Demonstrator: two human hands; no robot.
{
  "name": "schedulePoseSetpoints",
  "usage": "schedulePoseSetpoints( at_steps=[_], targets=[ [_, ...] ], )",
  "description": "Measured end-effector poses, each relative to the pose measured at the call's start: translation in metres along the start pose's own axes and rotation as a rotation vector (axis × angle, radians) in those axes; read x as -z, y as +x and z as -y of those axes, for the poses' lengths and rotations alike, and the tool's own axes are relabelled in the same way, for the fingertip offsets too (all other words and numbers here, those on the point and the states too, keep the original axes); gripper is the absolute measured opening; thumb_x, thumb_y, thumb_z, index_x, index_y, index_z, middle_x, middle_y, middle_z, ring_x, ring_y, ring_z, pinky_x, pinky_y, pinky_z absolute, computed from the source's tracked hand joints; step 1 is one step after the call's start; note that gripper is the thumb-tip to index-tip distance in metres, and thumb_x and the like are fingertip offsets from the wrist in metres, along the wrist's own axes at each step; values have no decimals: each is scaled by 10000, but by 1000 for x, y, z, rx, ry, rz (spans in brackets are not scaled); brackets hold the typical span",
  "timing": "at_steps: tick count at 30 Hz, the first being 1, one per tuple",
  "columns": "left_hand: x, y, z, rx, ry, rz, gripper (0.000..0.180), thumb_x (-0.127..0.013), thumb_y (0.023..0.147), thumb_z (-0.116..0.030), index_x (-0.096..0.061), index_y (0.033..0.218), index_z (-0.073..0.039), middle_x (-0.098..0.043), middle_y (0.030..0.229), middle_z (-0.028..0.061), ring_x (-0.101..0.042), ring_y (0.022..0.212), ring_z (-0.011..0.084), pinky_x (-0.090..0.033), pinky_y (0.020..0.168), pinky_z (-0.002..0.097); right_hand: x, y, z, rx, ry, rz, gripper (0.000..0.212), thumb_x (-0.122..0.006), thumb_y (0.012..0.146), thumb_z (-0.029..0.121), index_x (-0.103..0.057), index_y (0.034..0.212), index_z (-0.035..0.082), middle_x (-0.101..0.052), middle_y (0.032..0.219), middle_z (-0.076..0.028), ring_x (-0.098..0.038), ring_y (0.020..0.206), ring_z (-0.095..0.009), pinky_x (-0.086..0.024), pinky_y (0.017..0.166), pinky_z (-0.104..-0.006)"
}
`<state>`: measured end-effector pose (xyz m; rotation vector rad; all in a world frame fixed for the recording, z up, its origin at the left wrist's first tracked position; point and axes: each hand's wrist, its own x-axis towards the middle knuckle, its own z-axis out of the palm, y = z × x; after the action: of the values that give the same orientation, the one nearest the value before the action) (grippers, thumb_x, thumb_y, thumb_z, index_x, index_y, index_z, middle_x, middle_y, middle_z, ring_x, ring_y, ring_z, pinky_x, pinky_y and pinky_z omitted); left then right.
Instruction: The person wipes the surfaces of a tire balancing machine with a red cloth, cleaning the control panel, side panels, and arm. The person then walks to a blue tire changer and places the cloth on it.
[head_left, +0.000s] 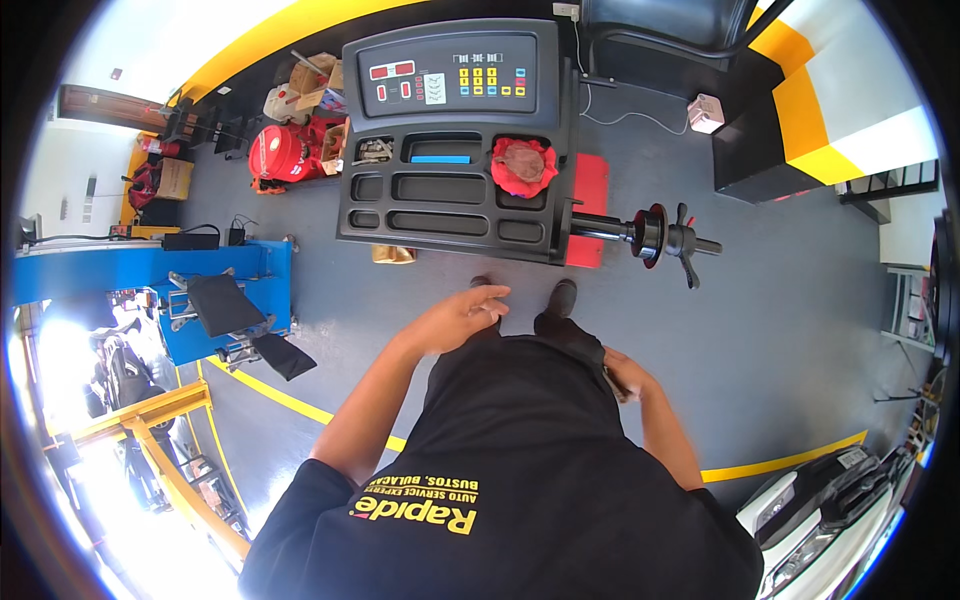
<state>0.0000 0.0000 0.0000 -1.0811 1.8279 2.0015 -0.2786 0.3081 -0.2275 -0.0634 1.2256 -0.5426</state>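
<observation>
The left hand [462, 318] is raised in front of the body, between the torso and the machine [450, 124], touching neither the tray [450, 243] nor the shaft [606, 228]. Its fingers are loosely spread and slightly bent; nothing is seen between them. The right hand [628, 376] is low at the right hip, against the dark clothing. Its fingers are partly hidden; whether they grip anything cannot be told.

The machine stands directly ahead of the person's shoes [562, 297]. Its panel [447, 72] carries red displays and coloured keys. In the tray's back row, small metal pieces [374, 151] lie in the left compartment, a blue strip [440, 159] in the middle one, and a red cloth [523, 165], bunched and brownish at its centre, over the right one. The shaft projects from the machine's right side and bears a winged nut [682, 241].

A red drum [283, 152] sits left of the machine.
</observation>
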Motion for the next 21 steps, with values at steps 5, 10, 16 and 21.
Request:
schedulePoseSetpoints(
  at_steps=[5, 10, 16, 21],
  targets=[
    [30, -4, 34, -42, -22, 21, 529, -548, 1054, -153, -443, 1563, -57, -654, 1393, 133, -582, 1315, 222, -426, 1142, 370, -37, -16, 10, 43, 166, -147, 598, -629, 1042, 281, -436, 1571, 79, -680, 1103, -55, -671, 879, -136, -568, 747, -302],
    [88, -27, 70, -61, 66, -30, 514, -560, 1045, -155, -477, 1544, -67, -669, 1355, 129, -598, 1285, 213, -454, 1106, 377, -74, -15, 18, 48, 286, -33, 618, -632, 1048, 248, -399, 1570, 14, -683, 1251, -43, -641, 1166, -184, -507, 1025, -461],
    [178, -49, 162, -113, -4, -194, 481, -579, 1028, -204, -541, 1487, -63, -703, 1321, 97, -651, 1205, 224, -476, 1066, 362, -144, 28, 12, -75, -127, -264, 440, -578, 1043, 357, -599, 1453, 197, -702, 1319, -32, -646, 1171, -183, -515, 994, -495],
    [259, -64, 184, 11, -105, -496, 415, -611, 1001, -204, -630, 1376, -29, -705, 1314, 116, -656, 1196, 215, -480, 1048, 348, -144, 60, 61, 88, -987, -512, 312, -636, 920, 359, -781, 1099, 148, -773, 949, -142, -732, 879, -300, -561, 868, -407]
  ],
)
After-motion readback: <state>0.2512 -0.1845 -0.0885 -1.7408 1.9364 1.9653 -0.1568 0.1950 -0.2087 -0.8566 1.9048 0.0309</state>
